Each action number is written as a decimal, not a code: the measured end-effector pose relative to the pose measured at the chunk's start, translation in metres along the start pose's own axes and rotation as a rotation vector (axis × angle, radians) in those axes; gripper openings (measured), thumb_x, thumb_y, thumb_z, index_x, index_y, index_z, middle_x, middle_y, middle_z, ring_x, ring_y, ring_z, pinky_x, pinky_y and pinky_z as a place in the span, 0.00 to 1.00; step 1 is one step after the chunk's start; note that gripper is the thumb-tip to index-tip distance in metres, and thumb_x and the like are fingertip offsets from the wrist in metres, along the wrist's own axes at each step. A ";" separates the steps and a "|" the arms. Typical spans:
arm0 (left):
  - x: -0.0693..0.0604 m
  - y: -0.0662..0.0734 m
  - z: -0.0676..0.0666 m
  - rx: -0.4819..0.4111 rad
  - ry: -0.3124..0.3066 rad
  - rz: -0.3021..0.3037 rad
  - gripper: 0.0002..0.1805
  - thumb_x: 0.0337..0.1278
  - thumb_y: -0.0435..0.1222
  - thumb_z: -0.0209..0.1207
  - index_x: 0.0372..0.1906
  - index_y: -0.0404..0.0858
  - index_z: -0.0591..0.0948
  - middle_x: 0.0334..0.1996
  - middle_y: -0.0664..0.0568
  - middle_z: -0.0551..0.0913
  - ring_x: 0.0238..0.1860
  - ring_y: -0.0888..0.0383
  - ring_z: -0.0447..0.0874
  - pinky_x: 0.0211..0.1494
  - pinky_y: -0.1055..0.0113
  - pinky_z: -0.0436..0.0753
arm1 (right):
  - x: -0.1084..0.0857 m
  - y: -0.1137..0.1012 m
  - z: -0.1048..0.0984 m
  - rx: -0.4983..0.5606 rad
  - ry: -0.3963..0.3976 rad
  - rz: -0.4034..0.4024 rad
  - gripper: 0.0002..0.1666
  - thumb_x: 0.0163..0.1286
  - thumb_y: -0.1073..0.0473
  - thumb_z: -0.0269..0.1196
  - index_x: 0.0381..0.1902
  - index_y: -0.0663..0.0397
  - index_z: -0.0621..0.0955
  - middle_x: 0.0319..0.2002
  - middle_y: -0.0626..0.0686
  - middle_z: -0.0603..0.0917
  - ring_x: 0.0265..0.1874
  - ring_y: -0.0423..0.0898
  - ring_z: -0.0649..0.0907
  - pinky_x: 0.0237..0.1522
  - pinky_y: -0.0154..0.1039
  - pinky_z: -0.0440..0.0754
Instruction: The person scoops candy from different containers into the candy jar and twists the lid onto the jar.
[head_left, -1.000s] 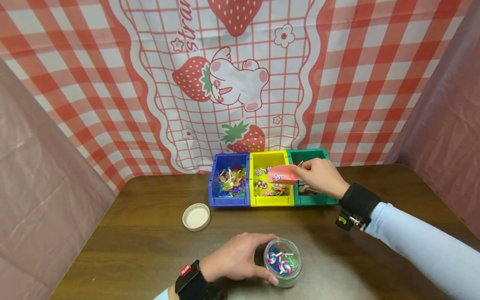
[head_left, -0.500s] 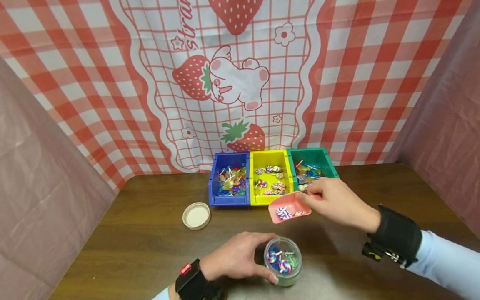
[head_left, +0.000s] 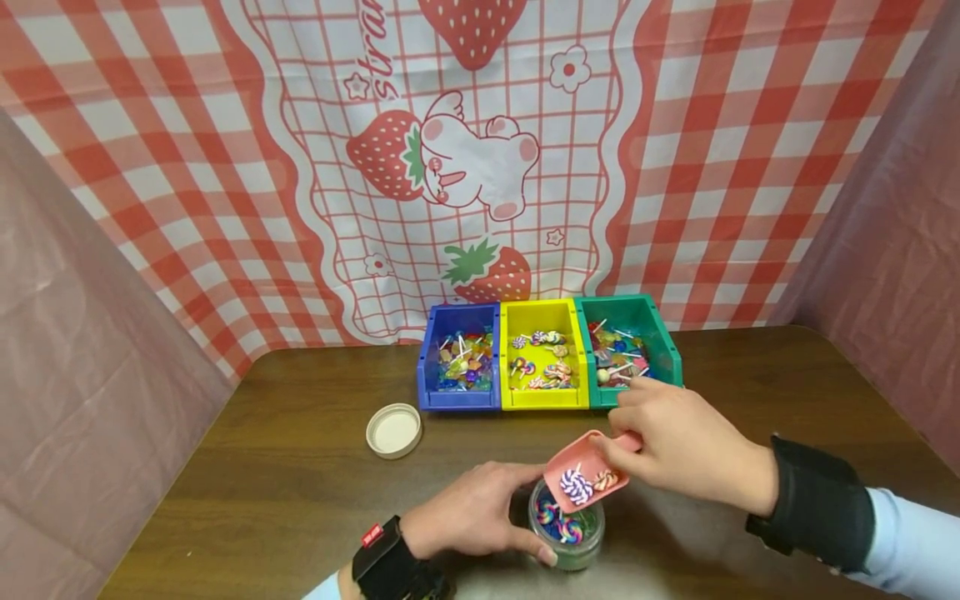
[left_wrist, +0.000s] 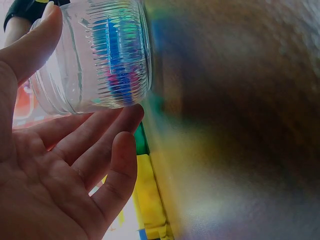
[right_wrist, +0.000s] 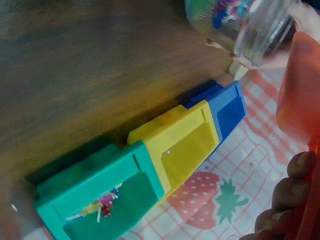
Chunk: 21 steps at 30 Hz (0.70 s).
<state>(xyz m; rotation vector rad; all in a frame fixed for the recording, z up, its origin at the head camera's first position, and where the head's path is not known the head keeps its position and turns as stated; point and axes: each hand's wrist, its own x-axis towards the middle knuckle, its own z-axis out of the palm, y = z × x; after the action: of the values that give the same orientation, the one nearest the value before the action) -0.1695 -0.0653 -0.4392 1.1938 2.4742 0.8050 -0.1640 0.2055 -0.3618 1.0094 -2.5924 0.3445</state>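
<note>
A clear jar (head_left: 573, 550) stands on the table, with blue and green bits and rainbow lollipop charms inside. My left hand (head_left: 476, 512) grips its side between thumb and fingers; the left wrist view shows the thumb against the ribbed glass (left_wrist: 112, 60). My right hand (head_left: 678, 442) pinches the handle of a pink scoop (head_left: 583, 454), also seen as an orange-looking scoop (right_wrist: 300, 95) in the right wrist view. Over the jar's mouth the scoop tilts slightly, carrying a purple-and-white swirl lollipop (head_left: 576, 486) and an orange-striped one (head_left: 605, 480). The scoop hides the jar's far rim.
Three joined bins stand at the back: blue (head_left: 459, 402), yellow (head_left: 545, 400) and green (head_left: 663, 367), each holding small candy charms. An upturned round lid (head_left: 394, 431) lies left of the jar. Behind the bins hangs a strawberry-print cloth (head_left: 480, 167).
My right hand has brought the loaded scoop from above the yellow bin toward me, down over the jar. My left hand and the jar stay where they were.
</note>
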 end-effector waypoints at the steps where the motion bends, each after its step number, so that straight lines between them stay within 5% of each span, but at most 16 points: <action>1: 0.000 0.000 0.000 0.000 -0.002 0.000 0.42 0.44 0.61 0.72 0.66 0.50 0.75 0.55 0.66 0.81 0.53 0.70 0.77 0.57 0.69 0.76 | -0.001 -0.001 0.000 -0.020 0.003 -0.017 0.25 0.61 0.44 0.71 0.13 0.32 0.68 0.17 0.34 0.58 0.24 0.35 0.63 0.26 0.33 0.63; 11: 0.001 0.000 0.000 0.001 -0.013 -0.010 0.44 0.45 0.61 0.71 0.68 0.48 0.73 0.56 0.65 0.80 0.53 0.70 0.76 0.59 0.68 0.75 | -0.005 -0.006 0.006 -0.113 0.075 -0.148 0.14 0.53 0.46 0.74 0.19 0.42 0.80 0.20 0.35 0.63 0.26 0.38 0.64 0.30 0.36 0.69; 21: 0.001 0.000 0.001 0.031 0.011 0.014 0.42 0.44 0.61 0.72 0.66 0.51 0.74 0.52 0.68 0.81 0.50 0.71 0.77 0.55 0.71 0.76 | -0.006 -0.013 0.006 -0.123 0.149 -0.241 0.18 0.52 0.49 0.73 0.16 0.41 0.74 0.21 0.37 0.59 0.25 0.40 0.60 0.29 0.36 0.60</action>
<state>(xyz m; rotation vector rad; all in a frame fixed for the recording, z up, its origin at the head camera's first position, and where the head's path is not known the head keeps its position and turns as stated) -0.1696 -0.0638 -0.4397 1.2221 2.4985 0.7821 -0.1517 0.1978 -0.3684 1.1883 -2.2981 0.1886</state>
